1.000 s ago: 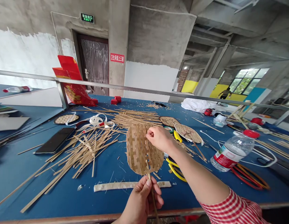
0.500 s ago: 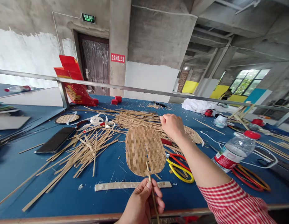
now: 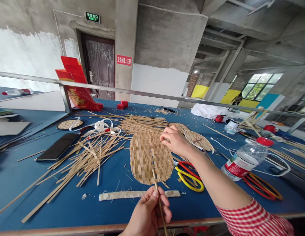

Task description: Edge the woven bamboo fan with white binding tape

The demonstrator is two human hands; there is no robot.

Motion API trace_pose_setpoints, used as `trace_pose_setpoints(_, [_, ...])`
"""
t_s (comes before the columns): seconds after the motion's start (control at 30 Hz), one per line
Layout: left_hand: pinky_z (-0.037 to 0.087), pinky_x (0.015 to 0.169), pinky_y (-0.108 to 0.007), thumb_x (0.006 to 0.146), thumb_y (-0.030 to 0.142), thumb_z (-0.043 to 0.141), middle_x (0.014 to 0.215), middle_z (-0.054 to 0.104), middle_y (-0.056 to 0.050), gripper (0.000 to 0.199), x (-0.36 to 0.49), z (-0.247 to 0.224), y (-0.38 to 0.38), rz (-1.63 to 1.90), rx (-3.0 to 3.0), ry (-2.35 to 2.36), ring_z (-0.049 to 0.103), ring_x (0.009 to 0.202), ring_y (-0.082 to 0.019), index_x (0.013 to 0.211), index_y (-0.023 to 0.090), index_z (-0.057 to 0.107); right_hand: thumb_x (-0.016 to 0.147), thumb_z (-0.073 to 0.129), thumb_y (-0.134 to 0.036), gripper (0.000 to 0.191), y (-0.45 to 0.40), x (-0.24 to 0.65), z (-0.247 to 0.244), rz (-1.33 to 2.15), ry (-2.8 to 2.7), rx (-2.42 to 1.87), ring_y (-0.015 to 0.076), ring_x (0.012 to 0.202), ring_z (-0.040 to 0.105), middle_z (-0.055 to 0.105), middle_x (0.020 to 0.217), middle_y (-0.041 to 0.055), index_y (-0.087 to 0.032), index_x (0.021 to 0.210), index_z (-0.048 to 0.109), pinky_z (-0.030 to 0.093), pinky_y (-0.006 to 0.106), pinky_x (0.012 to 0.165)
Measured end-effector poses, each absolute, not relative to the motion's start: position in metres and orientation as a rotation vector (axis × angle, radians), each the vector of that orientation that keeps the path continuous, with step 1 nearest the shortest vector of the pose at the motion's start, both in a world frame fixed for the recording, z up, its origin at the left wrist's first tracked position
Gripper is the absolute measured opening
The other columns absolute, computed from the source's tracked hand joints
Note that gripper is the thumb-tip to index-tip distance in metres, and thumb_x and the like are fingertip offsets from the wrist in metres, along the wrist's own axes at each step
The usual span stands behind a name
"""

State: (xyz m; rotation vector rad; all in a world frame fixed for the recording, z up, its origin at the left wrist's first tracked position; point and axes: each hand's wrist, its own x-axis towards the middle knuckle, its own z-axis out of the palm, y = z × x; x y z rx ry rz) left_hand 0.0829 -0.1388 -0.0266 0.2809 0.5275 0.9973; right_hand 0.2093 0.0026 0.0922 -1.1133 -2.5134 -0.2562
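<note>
Left hand [image 3: 146, 209] is pinching the handle [image 3: 155, 181] of a strip-woven fan [image 3: 144, 155], weave seemingly complete, edge unbound; right hand [image 3: 176, 139] is curling narrowly, contents indeterminable.

Half-painted concrete wall [image 3: 162, 49], plastic-covered door [image 3: 100, 65], lit exit sign [image 3: 92, 17], bright window [image 3: 262, 86] at right, perhaps brickwork [image 3: 192, 86] beyond
</note>
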Motion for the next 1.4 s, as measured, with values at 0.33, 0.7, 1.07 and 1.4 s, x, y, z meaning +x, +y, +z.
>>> trace_pose_setpoints(0.33, [0.038, 0.044, -0.020, 0.081, 0.023, 0.046, 0.062, 0.057, 0.001, 0.010, 0.081, -0.029, -0.138, 1.006, 0.259, 0.517, 0.054, 0.045, -0.009, 0.077, 0.015, 0.048, 0.079, 0.045, -0.018, 0.013, -0.016, 0.210, 0.102, 0.068, -2.563, -0.978, 0.0119, 0.074, 0.048, 0.055, 0.072, -0.0013, -0.018, 0.067, 0.050, 0.037, 0.025, 0.072])
trace_pose_setpoints(0.7, [0.038, 0.043, -0.020, 0.073, 0.027, 0.058, 0.061, 0.058, 0.000, 0.016, 0.086, -0.032, -0.142, 0.968, 0.271, 0.446, 0.055, 0.045, -0.010, 0.075, 0.014, 0.049, 0.073, 0.047, -0.017, 0.018, 0.021, 0.227, 0.100, -0.094, -2.293, -1.293, 0.0193, 0.099, 0.048, 0.059, 0.100, 0.0038, -0.021, 0.085, 0.060, 0.031, 0.036, 0.088])
trace_pose_setpoints(1.07, [0.036, 0.039, -0.019, 0.069, 0.030, 0.060, 0.058, 0.059, -0.001, 0.020, 0.093, -0.045, -0.141, 0.990, 0.313, 0.370, 0.055, 0.040, -0.011, 0.072, 0.013, 0.050, 0.072, 0.049, -0.015, 0.015, 0.032, 0.208, 0.096, -0.140, -2.377, -1.141, 0.0169, 0.085, 0.052, 0.063, 0.085, 0.0024, -0.018, 0.061, 0.059, 0.033, 0.034, 0.083])
trace_pose_setpoints(1.4, [0.037, 0.040, -0.019, 0.072, 0.028, 0.059, 0.058, 0.059, -0.001, 0.017, 0.090, -0.042, -0.142, 0.971, 0.301, 0.368, 0.056, 0.041, -0.011, 0.073, 0.013, 0.051, 0.076, 0.044, -0.012, 0.018, 0.027, 0.202, 0.096, -0.225, -2.396, -1.061, 0.0171, 0.087, 0.045, 0.060, 0.084, 0.0034, -0.018, 0.060, 0.051, 0.036, 0.030, 0.081])
